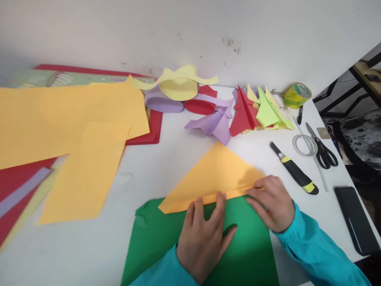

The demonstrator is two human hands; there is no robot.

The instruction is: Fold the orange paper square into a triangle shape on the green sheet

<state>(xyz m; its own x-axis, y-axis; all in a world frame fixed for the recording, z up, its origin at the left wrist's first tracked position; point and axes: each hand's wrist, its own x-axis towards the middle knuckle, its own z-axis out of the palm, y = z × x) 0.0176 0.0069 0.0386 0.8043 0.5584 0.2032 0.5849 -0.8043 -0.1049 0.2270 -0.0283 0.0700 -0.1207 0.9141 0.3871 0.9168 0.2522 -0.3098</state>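
A triangle of orange paper (214,171) lies before me with a narrow strip folded along its near edge. It rests partly on a green sheet (244,246). My left hand (205,234) has its fingers spread, their tips pressing on the folded strip near its middle, with the thumb apart over the green sheet. At the right end of the strip, my right hand (270,202) is closed, pinching the orange paper between thumb and fingers. Just beyond the triangle's top corner sits a purple folded paper plane (212,123).
Larger orange sheets (53,123) lie over red paper (154,127) at left. Red (244,113) and green paper planes (268,109) stand by the wall. To the right lie a utility knife (294,169), scissors (323,149), tape rolls (297,95) and a phone (355,218).
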